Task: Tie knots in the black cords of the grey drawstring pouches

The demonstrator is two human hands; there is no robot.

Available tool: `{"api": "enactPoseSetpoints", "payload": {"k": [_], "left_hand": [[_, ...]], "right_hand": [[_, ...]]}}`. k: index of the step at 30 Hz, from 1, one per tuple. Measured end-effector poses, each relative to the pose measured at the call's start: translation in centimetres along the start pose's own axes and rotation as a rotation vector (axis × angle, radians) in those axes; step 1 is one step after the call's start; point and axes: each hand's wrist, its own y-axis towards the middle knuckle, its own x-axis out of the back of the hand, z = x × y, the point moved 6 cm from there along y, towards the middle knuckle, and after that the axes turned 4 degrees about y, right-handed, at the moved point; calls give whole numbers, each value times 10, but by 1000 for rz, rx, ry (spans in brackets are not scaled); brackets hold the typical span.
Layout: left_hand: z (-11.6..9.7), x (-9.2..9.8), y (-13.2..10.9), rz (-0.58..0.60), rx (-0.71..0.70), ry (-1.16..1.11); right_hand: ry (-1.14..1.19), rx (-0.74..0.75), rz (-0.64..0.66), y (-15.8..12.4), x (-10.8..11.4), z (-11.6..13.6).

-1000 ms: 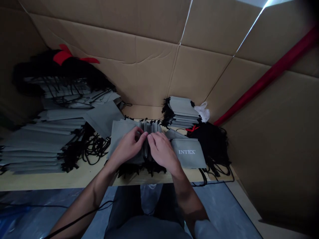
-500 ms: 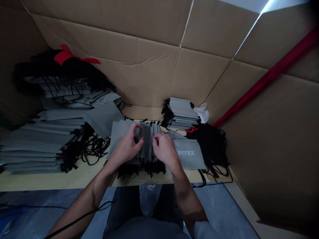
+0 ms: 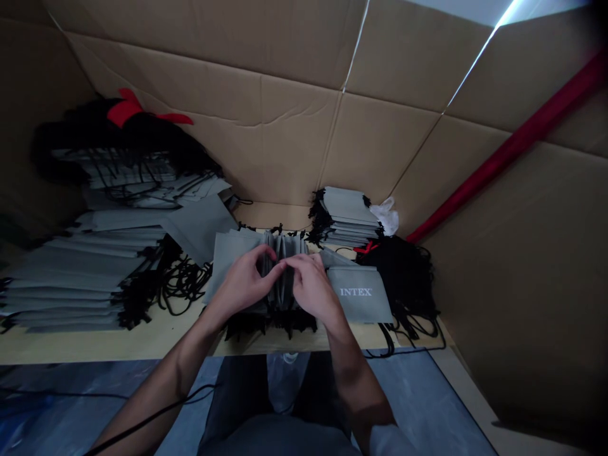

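Note:
A row of grey pouches [image 3: 287, 291] with black cords stands packed on edge in front of me. Over the left part of the row, my left hand [image 3: 249, 278] is curled round some pouches, its thumb reaching toward the middle. Facing it, my right hand [image 3: 312, 285] has thumb and index finger brought together at the pouch edges, close to the left thumb tip. The other fingertips are partly hidden among the pouches. Just right of my right hand lies a flat grey pouch printed INTEX [image 3: 358, 294].
Grey pouches [image 3: 61, 278] are piled at left, below a black cord bundle with a red tie [image 3: 126, 113]. A smaller pouch stack [image 3: 349, 206] stands at the back, beside clear plastic [image 3: 387, 215]. Black cords [image 3: 403, 272] lie right. Cardboard walls [image 3: 285, 145] enclose the table [image 3: 156, 345].
My hands have come closer together over the row, the thumb tips now nearly meeting. The gap between the standing pouches has narrowed.

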Motion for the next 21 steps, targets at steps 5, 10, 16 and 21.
{"api": "enactPoseSetpoints", "payload": {"k": [5,10,16,21], "left_hand": [[-2,2,-2,-43,-3,-13],[1,-1,-4,-47,20,4],[0,-6,-3,-3,26,33],[-1,-12,1,28,40,86]], "right_hand": [[152,77,55,-8,3,9],[211,76,30,-9,6,-2],[44,-79,-206,2,16,-47],[-18,-79,-165,5,9,-53]]}}
